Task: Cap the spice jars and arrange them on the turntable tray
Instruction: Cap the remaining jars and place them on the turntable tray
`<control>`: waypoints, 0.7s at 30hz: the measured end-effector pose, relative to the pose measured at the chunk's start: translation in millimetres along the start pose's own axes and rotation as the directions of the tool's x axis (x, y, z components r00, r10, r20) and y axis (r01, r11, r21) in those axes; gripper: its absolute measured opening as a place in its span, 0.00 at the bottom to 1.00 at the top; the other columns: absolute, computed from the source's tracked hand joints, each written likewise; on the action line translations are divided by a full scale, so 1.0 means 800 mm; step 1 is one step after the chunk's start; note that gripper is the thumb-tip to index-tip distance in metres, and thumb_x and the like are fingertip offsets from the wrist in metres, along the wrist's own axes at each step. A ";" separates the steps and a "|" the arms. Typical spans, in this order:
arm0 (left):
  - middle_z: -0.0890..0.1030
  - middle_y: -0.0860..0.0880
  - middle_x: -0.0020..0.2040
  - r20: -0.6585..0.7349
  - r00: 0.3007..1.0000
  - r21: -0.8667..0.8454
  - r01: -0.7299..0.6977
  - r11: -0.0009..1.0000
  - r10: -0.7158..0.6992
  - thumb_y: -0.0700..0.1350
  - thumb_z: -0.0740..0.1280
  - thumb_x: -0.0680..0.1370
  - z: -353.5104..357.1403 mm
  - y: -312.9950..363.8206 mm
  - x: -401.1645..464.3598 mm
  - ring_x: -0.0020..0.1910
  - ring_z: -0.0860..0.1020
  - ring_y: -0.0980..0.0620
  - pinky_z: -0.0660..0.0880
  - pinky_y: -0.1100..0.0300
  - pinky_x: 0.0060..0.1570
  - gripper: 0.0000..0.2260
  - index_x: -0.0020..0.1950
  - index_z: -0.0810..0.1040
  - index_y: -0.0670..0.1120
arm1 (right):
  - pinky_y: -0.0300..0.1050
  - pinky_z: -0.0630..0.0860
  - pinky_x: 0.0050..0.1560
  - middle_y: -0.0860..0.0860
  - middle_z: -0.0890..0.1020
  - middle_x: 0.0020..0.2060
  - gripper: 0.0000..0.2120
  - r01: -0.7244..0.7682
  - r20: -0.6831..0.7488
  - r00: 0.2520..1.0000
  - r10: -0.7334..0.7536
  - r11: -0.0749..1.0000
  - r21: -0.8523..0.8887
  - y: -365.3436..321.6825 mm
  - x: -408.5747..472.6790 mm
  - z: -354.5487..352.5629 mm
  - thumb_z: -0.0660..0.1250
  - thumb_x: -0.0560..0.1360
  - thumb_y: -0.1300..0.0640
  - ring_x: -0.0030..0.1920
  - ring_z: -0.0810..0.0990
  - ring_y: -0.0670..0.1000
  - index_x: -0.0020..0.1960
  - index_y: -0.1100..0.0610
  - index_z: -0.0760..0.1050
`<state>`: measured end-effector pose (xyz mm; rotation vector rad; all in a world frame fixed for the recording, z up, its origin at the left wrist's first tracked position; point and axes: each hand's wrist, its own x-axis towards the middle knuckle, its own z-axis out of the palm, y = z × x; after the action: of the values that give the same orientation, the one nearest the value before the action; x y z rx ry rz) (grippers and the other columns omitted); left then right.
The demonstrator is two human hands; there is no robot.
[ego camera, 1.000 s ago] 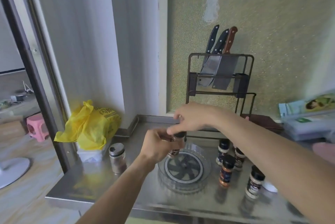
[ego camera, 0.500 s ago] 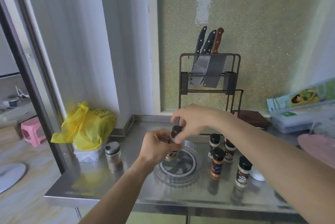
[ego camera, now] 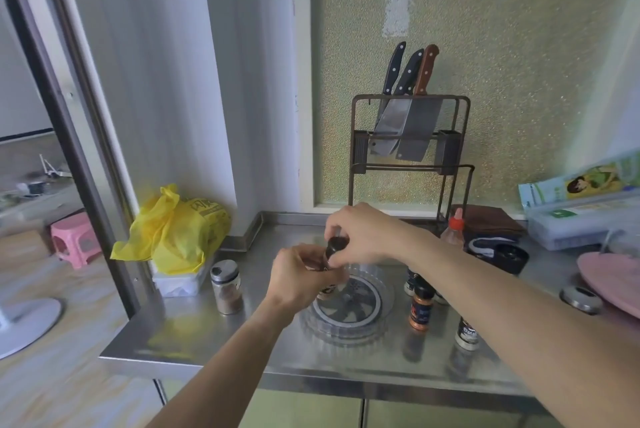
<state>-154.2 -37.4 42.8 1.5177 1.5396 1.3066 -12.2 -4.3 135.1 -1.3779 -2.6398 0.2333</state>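
Two hands are busy with one spice jar (ego camera: 329, 284) held up over the 10 o'clock edge of the clear turntable tray (ego camera: 349, 315). The left hand (ego camera: 299, 280) is wrapped around the jar's body, and the right hand (ego camera: 363, 233) comes in from above with its fingers pinching the black cap (ego camera: 335, 244) on top, so the hands are pretty much touching. The jar looks slightly tilted, though it's blurry. At about 3 o'clock from the tray stand more capped jars on the steel counter (ego camera: 207, 341): an orange-labelled jar (ego camera: 420, 306) closest, a white-labelled jar (ego camera: 467, 332) further out, partly behind the right forearm. Over at 9 o'clock sits a glass shaker (ego camera: 227, 285) with a metal lid, with a yellow plastic bag (ego camera: 173, 230) behind it. A knife rack (ego camera: 410, 136) stands at 12 o'clock against the wall.
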 end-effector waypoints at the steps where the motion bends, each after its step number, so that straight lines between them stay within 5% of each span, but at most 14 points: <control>1: 0.86 0.54 0.36 -0.016 1.000 -0.004 -0.006 1.000 0.006 0.42 0.83 0.63 -0.003 -0.002 -0.001 0.34 0.84 0.55 0.82 0.63 0.36 0.08 0.37 0.87 0.52 | 0.48 0.80 0.50 0.47 0.80 0.43 0.17 -0.008 -0.042 0.999 0.009 1.000 0.026 -0.001 0.002 0.005 0.80 0.68 0.49 0.48 0.81 0.52 0.54 0.54 0.84; 6: 0.86 0.55 0.35 -0.098 0.993 0.083 -0.061 0.995 0.069 0.45 0.81 0.66 -0.020 -0.027 -0.016 0.34 0.84 0.53 0.84 0.55 0.40 0.13 0.34 0.84 0.63 | 0.46 0.77 0.42 0.52 0.87 0.41 0.11 -0.050 -0.228 0.972 0.063 0.997 0.063 -0.023 0.013 0.059 0.77 0.70 0.47 0.44 0.83 0.54 0.46 0.54 0.86; 13: 0.85 0.54 0.31 -0.199 0.978 0.169 0.091 0.981 -0.057 0.37 0.74 0.67 -0.037 -0.097 -0.036 0.33 0.84 0.56 0.77 0.64 0.35 0.10 0.36 0.82 0.53 | 0.46 0.75 0.53 0.52 0.84 0.54 0.17 -0.094 -0.297 0.937 0.183 0.953 0.288 -0.058 0.026 0.168 0.76 0.73 0.49 0.55 0.80 0.55 0.58 0.53 0.78; 17: 0.86 0.55 0.34 -0.226 0.966 0.168 0.163 0.972 -0.123 0.39 0.74 0.68 -0.036 -0.128 -0.039 0.36 0.84 0.63 0.82 0.60 0.43 0.09 0.40 0.82 0.54 | 0.48 0.77 0.59 0.51 0.83 0.58 0.19 -0.108 -0.273 0.943 0.189 0.952 0.287 -0.064 0.036 0.206 0.74 0.75 0.49 0.58 0.80 0.55 0.63 0.52 0.77; 21: 0.87 0.53 0.38 -0.240 0.964 0.172 0.156 0.973 -0.112 0.40 0.72 0.70 -0.032 -0.145 -0.036 0.41 0.85 0.60 0.83 0.56 0.48 0.08 0.47 0.84 0.49 | 0.48 0.77 0.62 0.51 0.83 0.60 0.21 -0.117 -0.278 0.937 0.210 0.942 0.316 -0.064 0.042 0.224 0.74 0.75 0.49 0.60 0.80 0.54 0.67 0.51 0.76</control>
<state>-215.6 -54.3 -61.1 1.3826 1.9280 1.3233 -109.2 -17.2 -26.7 -1.4044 -2.1378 0.3812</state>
